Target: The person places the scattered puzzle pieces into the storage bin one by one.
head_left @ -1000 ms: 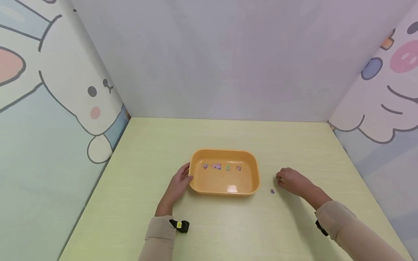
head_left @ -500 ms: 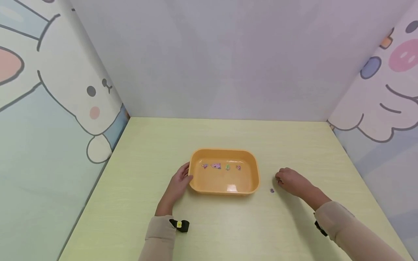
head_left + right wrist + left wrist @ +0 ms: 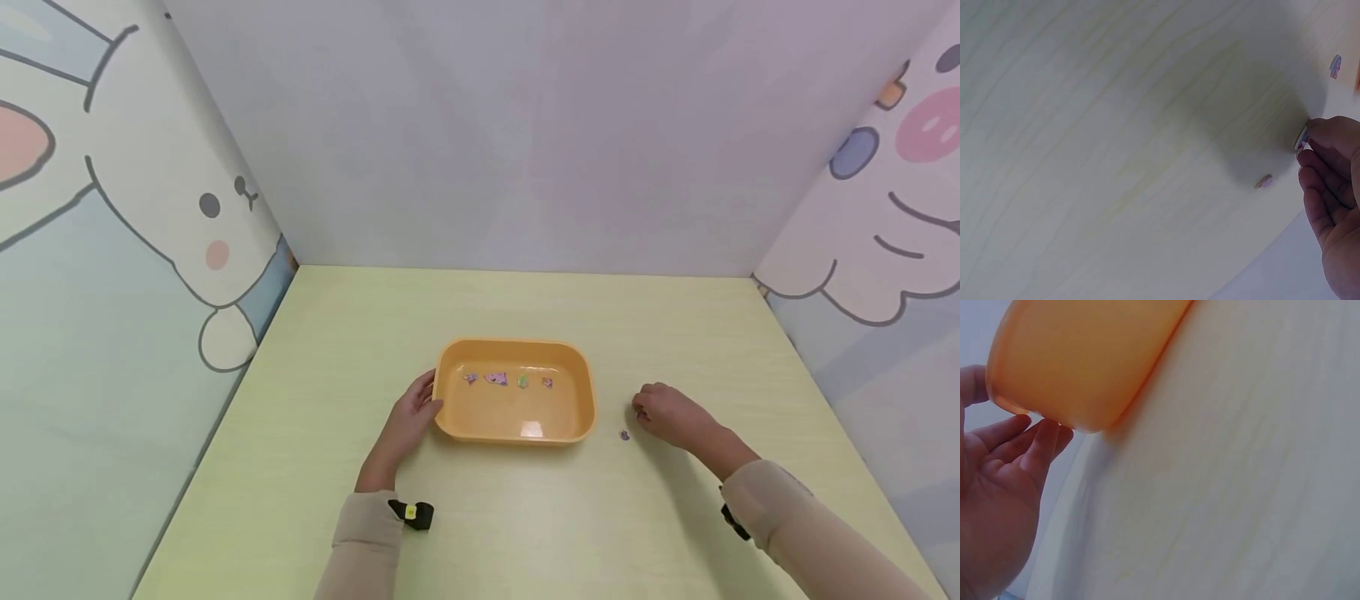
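An orange rectangular tray (image 3: pixel 525 431) sits on the table, and my left hand (image 3: pixel 408 421) holds its left end. The thumb is over the rim and the other fingers are against the outer wall, as the left wrist view shows of the tray (image 3: pixel 1091 356). Several small colourful flat pieces lie in a row inside, among them a purple piece (image 3: pixel 497 379) and a green piece (image 3: pixel 522 381). My right hand (image 3: pixel 671 414), low over the table right of the tray, pinches a small flat piece (image 3: pixel 1302 137) between thumb and forefinger. Beneath it lies a pinkish piece (image 3: pixel 1264 181).
Between tray and right hand, another small piece (image 3: pixel 625 435) lies on the pale wood-grain table (image 3: pixel 525 517). A grey back wall (image 3: pixel 525 150) and cartoon-printed side panels (image 3: pixel 135 292) enclose the table on three sides.
Both hands, the tray and the pieces keep their places. Only the head view shifts very slightly.
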Action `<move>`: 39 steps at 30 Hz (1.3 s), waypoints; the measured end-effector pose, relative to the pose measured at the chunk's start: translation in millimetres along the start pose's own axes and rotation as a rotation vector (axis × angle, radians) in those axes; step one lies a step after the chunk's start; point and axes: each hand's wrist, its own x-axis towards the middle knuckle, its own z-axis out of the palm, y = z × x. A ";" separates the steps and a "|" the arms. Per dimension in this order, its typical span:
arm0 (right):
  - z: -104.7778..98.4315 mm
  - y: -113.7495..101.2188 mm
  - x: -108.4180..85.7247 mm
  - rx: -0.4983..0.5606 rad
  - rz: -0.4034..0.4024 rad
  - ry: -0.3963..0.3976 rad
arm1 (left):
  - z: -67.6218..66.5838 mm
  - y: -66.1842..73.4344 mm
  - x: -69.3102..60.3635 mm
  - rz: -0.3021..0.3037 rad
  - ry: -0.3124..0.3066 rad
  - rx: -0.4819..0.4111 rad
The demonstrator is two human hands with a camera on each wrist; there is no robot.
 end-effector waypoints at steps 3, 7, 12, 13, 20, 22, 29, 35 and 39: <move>0.5 0.3 0.1 0.003 0.010 -0.005 | 0.2 -1.0 1.2 -0.005 0.001 0.007; 1.0 0.1 -0.6 0.008 0.027 -0.016 | 1.4 -14.6 7.6 -0.011 0.011 -0.006; 0.5 1.2 -2.4 0.004 0.022 -0.014 | 4.0 -37.2 15.0 -0.005 0.025 -0.037; -0.1 1.4 -2.4 0.002 0.018 -0.008 | 4.4 -38.8 15.1 -0.004 0.029 -0.036; -5.8 2.5 0.6 0.021 0.008 -0.007 | 4.4 -41.7 15.9 -0.004 0.044 -0.021; -8.0 1.9 1.3 0.026 0.006 -0.017 | 4.1 -41.3 15.8 -0.008 0.041 -0.023; -17.5 -0.9 2.6 0.034 0.006 -0.022 | 3.9 -38.9 15.2 -0.005 0.033 -0.035; -25.5 -2.3 4.7 0.042 0.003 -0.006 | 3.8 -39.8 17.2 -0.004 0.045 -0.021; -30.6 -3.4 6.7 0.044 -0.016 0.008 | 3.9 -39.1 17.0 0.004 0.053 -0.020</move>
